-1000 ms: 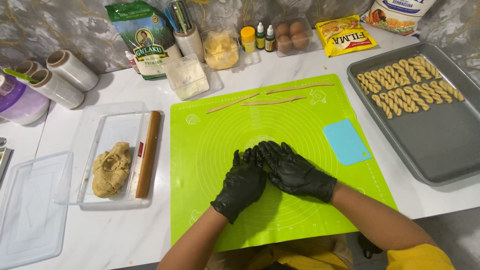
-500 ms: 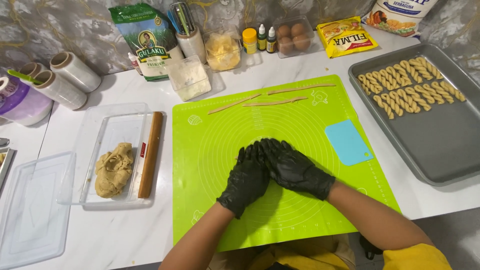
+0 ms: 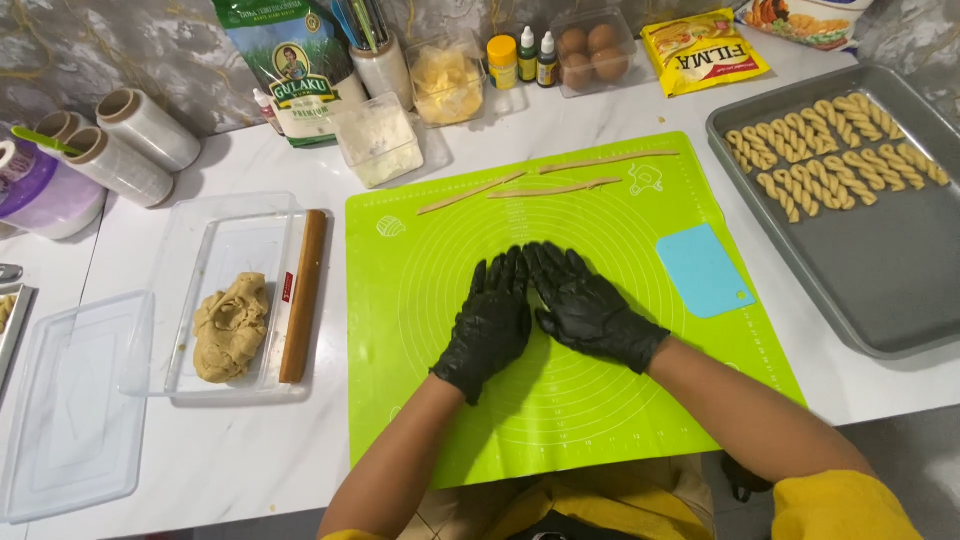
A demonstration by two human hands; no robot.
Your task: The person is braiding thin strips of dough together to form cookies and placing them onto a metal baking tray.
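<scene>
Head view is showing both gloved hands lying flat, fingers spread, gripping nothing: left hand (image 3: 487,325) and right hand (image 3: 590,308) are pressing side by side on the green mat (image 3: 560,420). Dough strips (image 3: 545,182) are lying beyond the fingertips.

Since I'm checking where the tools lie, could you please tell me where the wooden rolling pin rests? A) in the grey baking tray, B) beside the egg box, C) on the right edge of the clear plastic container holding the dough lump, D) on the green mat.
C: the wooden rolling pin lies along the right edge of the clear plastic container, next to the dough lump.
</scene>
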